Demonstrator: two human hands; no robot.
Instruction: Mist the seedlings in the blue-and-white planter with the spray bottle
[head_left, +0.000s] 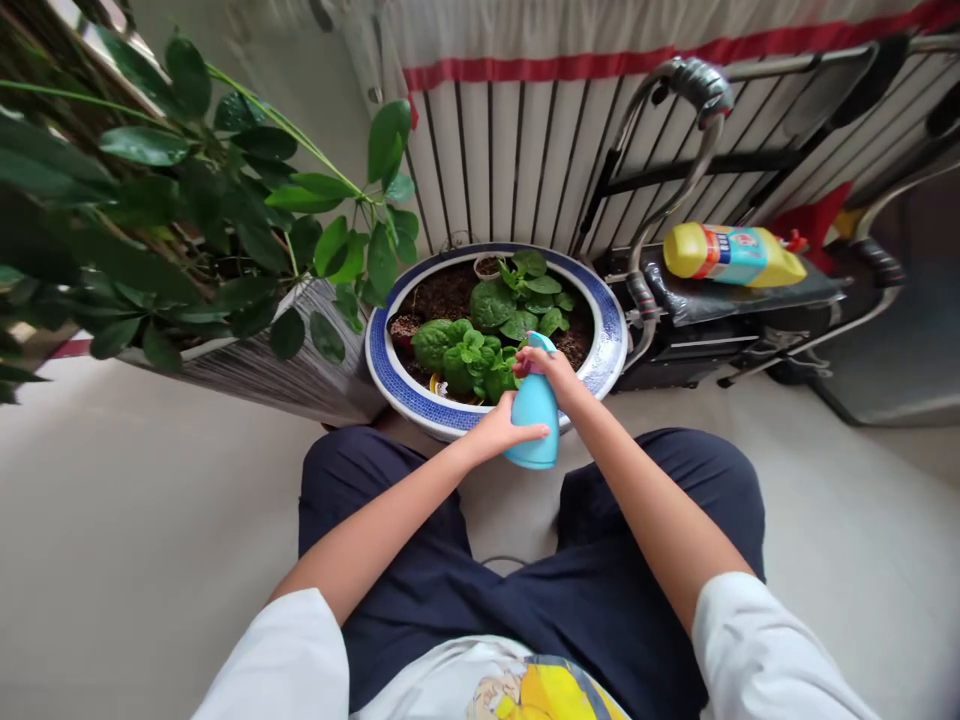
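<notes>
A light blue spray bottle (537, 405) is held between my two hands, over the near rim of a round blue-and-white planter (397, 385). My left hand (506, 425) grips the bottle's body from the left side, thumb across its front. Up at the spray head, my right hand (546, 362) is closed around the neck and trigger. Beyond the bottle, leafy green plants (469, 355) grow in dark soil (450, 290). A small white cup (489, 266) sits in the soil at the back. Whether any spray comes out cannot be seen.
A large leafy plant (187, 200) in a grey pot (285, 350) stands on the left, its branches reaching toward the planter. To the right is a metal-framed cart (705, 160) with a yellow bottle (735, 255) lying on it. Behind runs a slatted panel (510, 160) under a red-edged curtain (540, 66).
</notes>
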